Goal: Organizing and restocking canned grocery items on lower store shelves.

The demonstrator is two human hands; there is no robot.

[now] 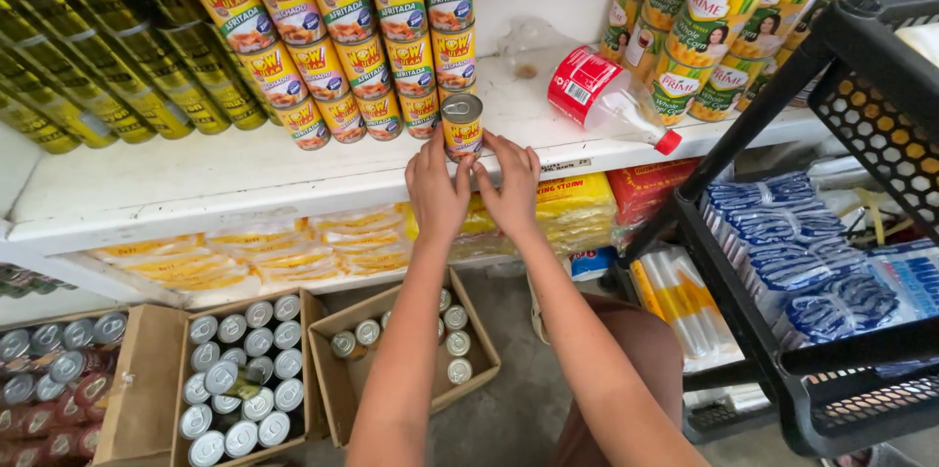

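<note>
A small yellow-and-red labelled can (462,125) stands upright near the front edge of a white shelf (196,183). My left hand (436,188) and my right hand (511,183) reach up side by side to it, fingertips touching its base from both sides. Behind the can, matching cans (362,46) are stacked in several rows, three high. Neither hand lifts the can; it rests on the shelf.
Tall gold cans (108,76) lean at the left, corn cans (714,27) fill the right, and a clear bottle with a red label (611,100) lies on its side. Open cardboard boxes of cans (245,369) sit on the floor. A black plastic rack (841,262) holds blue packets.
</note>
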